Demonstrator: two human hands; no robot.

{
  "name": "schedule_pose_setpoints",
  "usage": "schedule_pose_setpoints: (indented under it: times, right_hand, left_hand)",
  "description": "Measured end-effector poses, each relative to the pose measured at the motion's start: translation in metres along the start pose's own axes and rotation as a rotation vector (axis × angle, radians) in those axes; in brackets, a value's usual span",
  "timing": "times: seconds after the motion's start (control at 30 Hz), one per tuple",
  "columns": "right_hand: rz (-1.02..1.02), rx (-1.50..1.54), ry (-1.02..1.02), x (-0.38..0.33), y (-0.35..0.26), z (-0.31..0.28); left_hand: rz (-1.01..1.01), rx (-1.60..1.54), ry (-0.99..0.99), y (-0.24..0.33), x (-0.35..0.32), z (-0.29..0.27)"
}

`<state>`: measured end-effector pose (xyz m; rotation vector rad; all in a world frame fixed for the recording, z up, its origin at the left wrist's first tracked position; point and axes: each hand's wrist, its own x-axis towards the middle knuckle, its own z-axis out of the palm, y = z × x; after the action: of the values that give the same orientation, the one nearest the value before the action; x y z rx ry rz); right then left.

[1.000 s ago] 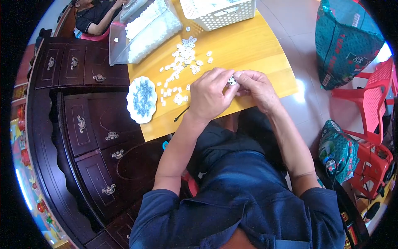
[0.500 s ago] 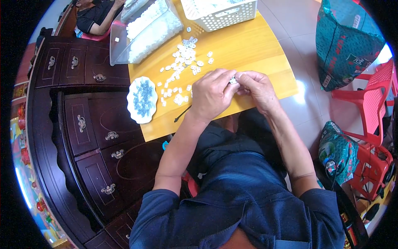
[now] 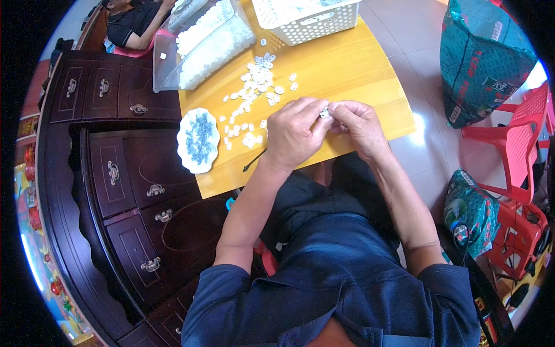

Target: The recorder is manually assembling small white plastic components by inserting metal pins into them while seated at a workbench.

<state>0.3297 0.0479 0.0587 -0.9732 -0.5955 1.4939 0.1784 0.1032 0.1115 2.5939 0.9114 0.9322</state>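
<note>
We've got both hands, left hand (image 3: 293, 134) and right hand (image 3: 359, 124), pinched shut on one small white piece (image 3: 325, 112) above the yellow table (image 3: 347, 69), with a scattered pile of white pieces (image 3: 254, 87) seemingly left to do.

Bright daylight, floor glare, fisheye-bent edges

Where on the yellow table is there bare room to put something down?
The widest bare patch of the yellow table lies between the white basket and the right hand, out to the right edge. A small strip lies near the front edge, below the black stick. Crowded: the scattered white pieces, the white dish and the clear bin.
</note>
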Motion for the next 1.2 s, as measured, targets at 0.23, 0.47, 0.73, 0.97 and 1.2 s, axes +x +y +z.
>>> schedule_pose_setpoints:
  times: [0.23, 0.47, 0.73, 0.97, 1.2]
  right_hand:
    - [-0.025, -0.021, 0.035, -0.001, 0.003, 0.002]
    - [-0.016, -0.028, 0.076, 0.002, 0.001, 0.003]
    - [-0.013, -0.109, 0.036, 0.001, 0.003, 0.005]
    - [0.013, -0.053, 0.006, 0.000, 0.000, 0.005]
    - [0.009, -0.064, 0.015, 0.000, -0.002, 0.005]
  left_hand:
    - [0.013, 0.006, -0.029, -0.002, -0.001, -0.001]
    - [-0.114, -0.126, -0.052, 0.002, 0.002, -0.001]
    - [-0.331, -0.321, -0.206, -0.001, 0.006, -0.012]
    - [-0.347, -0.176, -0.307, -0.030, 0.019, -0.031]
    - [-0.426, -0.580, -0.062, -0.047, 0.100, -0.077]
